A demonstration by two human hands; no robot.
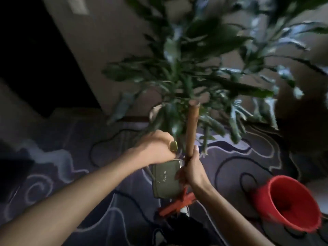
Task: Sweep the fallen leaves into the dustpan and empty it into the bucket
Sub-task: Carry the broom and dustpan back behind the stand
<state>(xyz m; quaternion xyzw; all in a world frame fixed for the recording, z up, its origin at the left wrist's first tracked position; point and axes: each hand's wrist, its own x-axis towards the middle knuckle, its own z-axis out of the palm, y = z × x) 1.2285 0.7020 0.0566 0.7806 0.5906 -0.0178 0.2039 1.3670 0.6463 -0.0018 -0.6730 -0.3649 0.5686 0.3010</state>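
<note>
Two hands meet low in front of the plant (204, 68). The right hand (192, 167) is wrapped around the broom (192, 128), whose brown stick stands almost upright, top end toward the leaves, red head down below the wrist. The left hand (158, 148) is fisted on the dustpan (166, 180) handle; the green pan hangs under it, long side vertical. The red bucket (291, 201) lies tilted, well right of the right hand, mouth facing up.
</note>
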